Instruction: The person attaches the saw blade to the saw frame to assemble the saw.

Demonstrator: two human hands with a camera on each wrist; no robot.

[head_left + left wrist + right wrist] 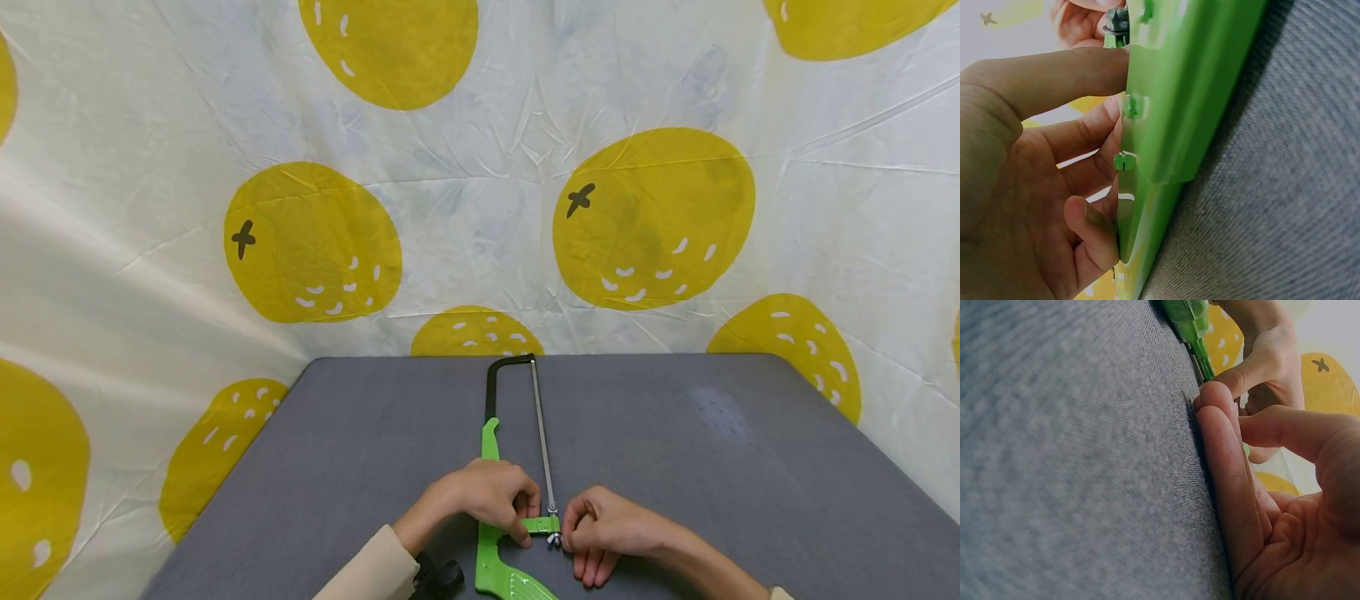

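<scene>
A hacksaw [489,554] lies on the grey table, its green handle towards me and its black bow frame [491,392] pointing away. Along its right side runs the thin metal blade [542,442]. My left hand [495,492] grips the green lower arm of the saw; in the left wrist view the thumb [1079,78] presses on the green plastic. At the end of that arm sits a small metal wing nut [553,540], which the fingertips of my right hand [611,529] pinch at its right side. The right wrist view hides this contact behind the fingers [1225,450].
The grey cloth-covered table [360,433] extends around the saw. A white curtain [465,233] with yellow fruit prints hangs behind its far edge and along the sides. Beside my left wrist is a black object [438,577], partly hidden by the sleeve.
</scene>
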